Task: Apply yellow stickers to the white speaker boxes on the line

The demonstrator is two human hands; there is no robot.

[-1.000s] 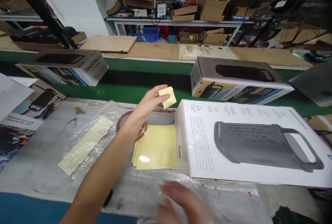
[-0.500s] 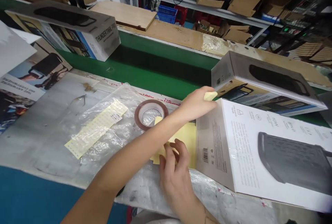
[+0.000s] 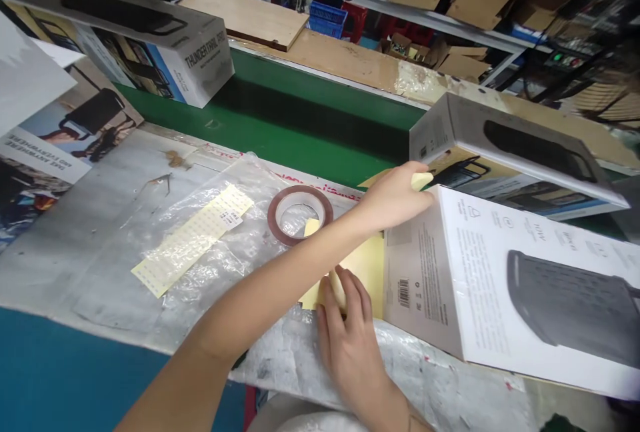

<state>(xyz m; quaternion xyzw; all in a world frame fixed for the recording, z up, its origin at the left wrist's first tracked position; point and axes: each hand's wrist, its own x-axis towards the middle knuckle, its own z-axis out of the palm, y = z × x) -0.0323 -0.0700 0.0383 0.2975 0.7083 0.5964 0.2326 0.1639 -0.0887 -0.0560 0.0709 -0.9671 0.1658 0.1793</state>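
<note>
My left hand (image 3: 397,197) reaches across to the right, its fingers closed around a thin yellow paper piece (image 3: 423,181) at the near corner of a printed box (image 3: 425,272). Below my left forearm, my right hand (image 3: 353,332) bends its fingers over a yellow sheet (image 3: 373,269) lying against the box's end. A pale curled edge shows among those fingers; the exact grip is partly hidden. Just left of the sheet, a roll of brown tape (image 3: 277,219) lies flat. Farther left, a yellow label sheet (image 3: 193,242) rests on clear plastic film (image 3: 173,215).
Beyond the worktop (image 3: 100,225) runs a green conveyor belt (image 3: 280,132). It carries one printed box (image 3: 205,65) at left and another (image 3: 525,152) at right. Printed packaging (image 3: 55,152) stands at the left edge. Behind are a wooden board (image 3: 250,15) and a blue crate (image 3: 325,20).
My left hand has shifted slightly right and up, with more yellow paper showing behind it. My right hand's fingers have straightened and lowered onto the yellow sheet. The view has tilted slightly.
</note>
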